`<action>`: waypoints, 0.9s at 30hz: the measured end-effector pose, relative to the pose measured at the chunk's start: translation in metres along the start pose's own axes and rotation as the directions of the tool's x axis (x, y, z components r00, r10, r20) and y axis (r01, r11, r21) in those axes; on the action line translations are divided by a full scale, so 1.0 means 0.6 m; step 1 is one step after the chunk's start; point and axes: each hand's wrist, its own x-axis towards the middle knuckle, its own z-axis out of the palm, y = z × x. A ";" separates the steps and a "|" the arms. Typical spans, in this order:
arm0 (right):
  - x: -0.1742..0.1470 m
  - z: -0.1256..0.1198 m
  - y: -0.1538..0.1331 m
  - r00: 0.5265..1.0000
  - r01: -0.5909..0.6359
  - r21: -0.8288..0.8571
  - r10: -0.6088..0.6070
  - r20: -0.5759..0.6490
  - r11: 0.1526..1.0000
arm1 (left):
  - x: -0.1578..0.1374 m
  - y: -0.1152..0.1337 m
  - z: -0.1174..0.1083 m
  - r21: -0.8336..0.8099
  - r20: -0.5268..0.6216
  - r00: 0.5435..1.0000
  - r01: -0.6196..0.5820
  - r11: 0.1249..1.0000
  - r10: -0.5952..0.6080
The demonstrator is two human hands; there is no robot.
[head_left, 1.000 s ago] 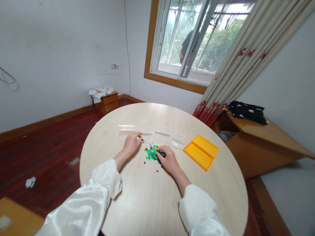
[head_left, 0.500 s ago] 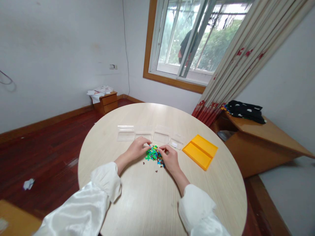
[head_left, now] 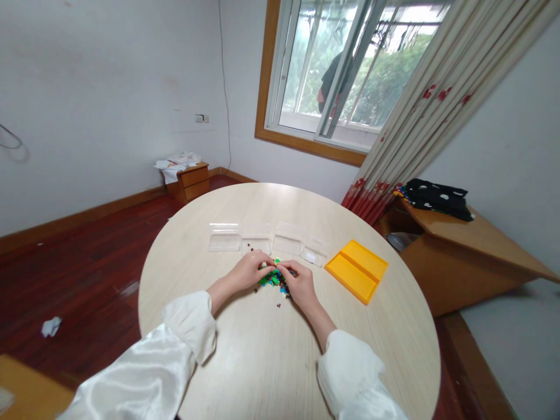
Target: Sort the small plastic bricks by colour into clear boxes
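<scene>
A pile of small plastic pieces (head_left: 272, 277) in green, blue, yellow, brown and white lies in the middle of the round table (head_left: 262, 361). My left hand (head_left: 254, 268) reaches over the pile's left side, thumb and fingers pinched together. From the right, my right hand (head_left: 301, 283) is also closed in a pinch over the pile, its fingertips almost meeting the left ones. What either hand pinches is too small to make out. A loose brown piece (head_left: 279, 305) lies nearer to me, and another brown piece (head_left: 249, 245) is beyond my left hand.
Several clear plastic boxes with raised lids, one clear box (head_left: 224, 242) at the left end, stand in a row behind the pile. To their right lies an open yellow case (head_left: 356, 271). A wooden desk (head_left: 472, 262) with black cloth (head_left: 437, 198) is beyond the table.
My left hand has moved slightly right and down, and the right fingertips have moved left, so the two hands are closer together. Brown pieces now show beyond my left hand.
</scene>
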 end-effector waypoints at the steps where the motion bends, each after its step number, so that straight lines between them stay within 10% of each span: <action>1: 0.001 -0.002 0.001 1.000 0.007 -0.016 -0.007 0.000 1.000 | 0.000 0.000 -0.001 0.000 -0.010 1.000 0.015 1.000 -0.015; 11: 0.006 -0.032 0.022 0.973 0.225 -0.366 -0.187 0.138 0.903 | 0.005 -0.043 -0.023 0.148 -0.304 0.915 0.321 0.935 -0.266; 27: 0.003 -0.033 0.017 0.958 0.215 -0.462 -0.094 0.271 0.860 | 0.003 -0.054 -0.019 0.186 -0.304 0.914 0.334 0.924 -0.269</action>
